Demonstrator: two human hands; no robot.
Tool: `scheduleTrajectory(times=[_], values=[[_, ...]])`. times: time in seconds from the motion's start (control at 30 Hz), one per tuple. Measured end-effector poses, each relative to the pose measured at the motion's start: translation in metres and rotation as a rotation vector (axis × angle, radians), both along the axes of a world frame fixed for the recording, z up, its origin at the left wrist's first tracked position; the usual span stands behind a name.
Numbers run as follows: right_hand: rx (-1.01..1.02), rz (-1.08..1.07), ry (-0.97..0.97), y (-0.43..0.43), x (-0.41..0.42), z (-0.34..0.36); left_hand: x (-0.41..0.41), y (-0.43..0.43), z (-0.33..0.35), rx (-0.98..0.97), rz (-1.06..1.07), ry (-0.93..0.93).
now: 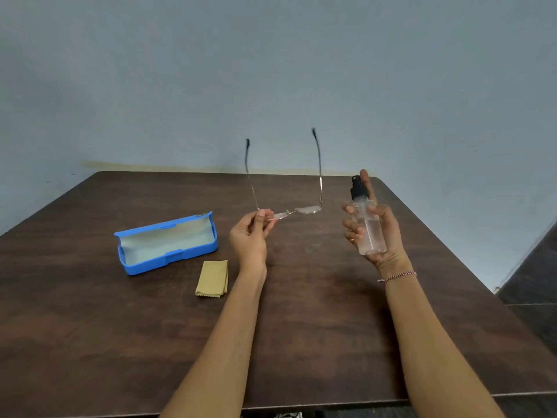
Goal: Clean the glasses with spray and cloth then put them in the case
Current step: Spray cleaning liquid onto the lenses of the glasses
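My left hand (250,236) pinches the thin-framed glasses (306,210) at the left lens corner and holds them above the table, temples unfolded and pointing up and away. My right hand (375,233) grips a clear spray bottle (369,227) with a black nozzle, upright, just right of the glasses; the index finger is raised behind the nozzle. An open blue glasses case (165,245) lies on the table to the left. A folded tan cloth (212,278) lies in front of the case, near my left forearm.
The dark brown wooden table (316,327) stands against a pale blue wall. Its right edge runs diagonally, with dark floor tiles (533,285) beyond it. The near edge is at the bottom of the view.
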State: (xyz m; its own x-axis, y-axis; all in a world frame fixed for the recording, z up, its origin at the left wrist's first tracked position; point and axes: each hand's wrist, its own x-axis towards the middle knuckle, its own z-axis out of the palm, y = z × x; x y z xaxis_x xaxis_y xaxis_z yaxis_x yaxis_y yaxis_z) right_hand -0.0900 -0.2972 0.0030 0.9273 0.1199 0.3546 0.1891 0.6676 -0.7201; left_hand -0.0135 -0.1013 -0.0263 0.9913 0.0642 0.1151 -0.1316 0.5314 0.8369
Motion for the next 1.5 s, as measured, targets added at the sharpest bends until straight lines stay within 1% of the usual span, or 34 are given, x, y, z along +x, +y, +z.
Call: scheduleTrajectory(times=[0.1,0.17,0.23,0.27,0.3,0.37,0.4,0.47,0.5,0.53,0.57,0.67,0.73,0.83,1.07,1.27,1.37,1.5], values=[[0.002,0.093,-0.051,0.008,-0.001,0.003,0.004,-0.012,0.005,0.075,0.024,-0.015],[-0.028,0.114,-0.057,0.017,-0.001,0.007,0.007,-0.018,0.008,0.095,0.034,-0.033],[-0.086,0.075,-0.026,0.024,0.000,0.012,0.008,-0.021,0.009,0.119,0.041,-0.074],[-0.159,-0.002,-0.001,0.028,0.001,0.015,0.008,-0.021,0.010,0.133,0.042,-0.103],[-0.286,-0.127,0.014,0.032,0.002,0.018,0.009,-0.021,0.010,0.146,0.042,-0.132],[-0.630,-0.400,0.011,0.044,0.001,0.021,0.010,-0.018,0.010,0.161,0.050,-0.157],[-0.794,-0.506,-0.014,0.051,0.002,0.021,0.010,-0.017,0.011,0.162,0.056,-0.159],[-1.100,-0.637,-0.125,0.064,0.005,0.017,0.010,-0.016,0.011,0.184,0.076,-0.170],[-1.217,-0.672,-0.173,0.069,0.007,0.015,0.010,-0.016,0.010,0.209,0.086,-0.181],[-1.290,-0.708,-0.198,0.072,0.009,0.014,0.009,-0.015,0.010,0.233,0.092,-0.195],[-1.322,-0.745,-0.205,0.074,0.011,0.014,0.009,-0.016,0.010,0.251,0.097,-0.209],[-1.297,-0.867,-0.184,0.073,0.014,0.015,0.010,-0.015,0.009,0.272,0.128,-0.247],[-1.283,-0.899,-0.165,0.074,0.014,0.016,0.010,-0.014,0.009,0.281,0.163,-0.253],[-1.315,-0.925,-0.148,0.079,0.015,0.015,0.011,-0.012,0.009,0.281,0.203,-0.269],[-1.378,-0.908,-0.122,0.094,0.017,0.009,0.015,-0.008,0.009,0.312,0.305,-0.334],[-1.398,-0.886,-0.174,0.098,0.016,0.008,0.018,-0.007,0.006,0.366,0.351,-0.381],[-1.422,-0.898,-0.170,0.097,0.017,0.008,0.017,-0.007,0.008,0.376,0.372,-0.387],[-1.389,-0.904,-0.159,0.097,0.016,0.009,0.017,-0.006,0.007,0.382,0.395,-0.390]])
